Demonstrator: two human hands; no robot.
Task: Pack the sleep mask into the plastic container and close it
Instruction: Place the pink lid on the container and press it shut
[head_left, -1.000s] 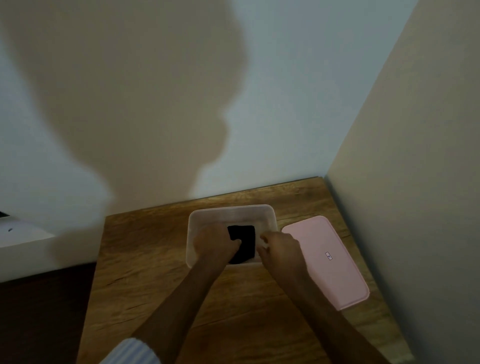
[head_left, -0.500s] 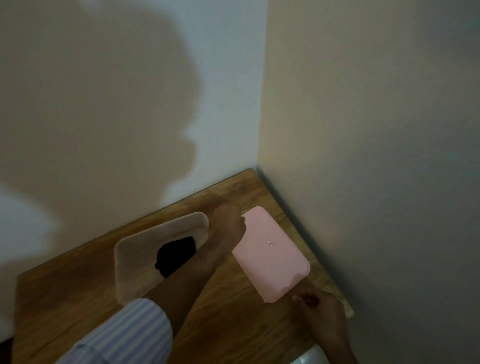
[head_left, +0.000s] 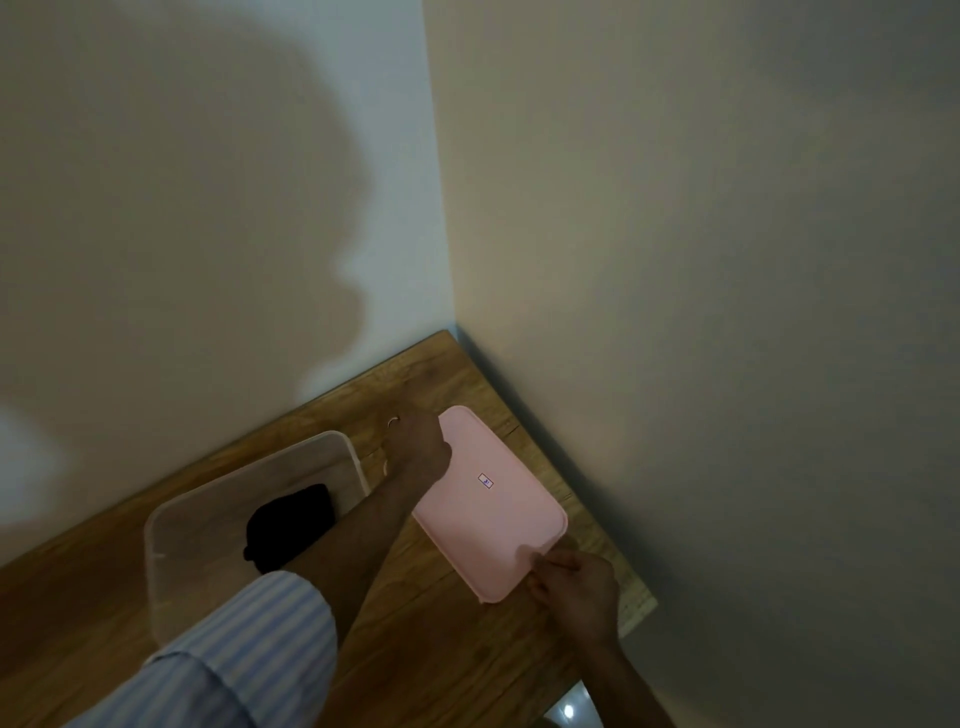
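The black sleep mask (head_left: 291, 525) lies inside the clear plastic container (head_left: 171, 561), which stands open on the wooden table. To its right lies the pink lid (head_left: 488, 509), flat on the table. My left hand (head_left: 421, 441) reaches across the container and holds the lid's far left corner. My right hand (head_left: 576, 587) pinches the lid's near right corner. My left forearm hides part of the container's right wall.
The wooden table (head_left: 441, 639) sits in a room corner, with walls close behind it and to its right. Its right edge ends just past the lid. A small bright object (head_left: 569, 711) shows at the bottom right.
Both hands left the container, where they held the mask. The view swung right. My left hand went to the lid's far corner and my right hand closed on its near corner.
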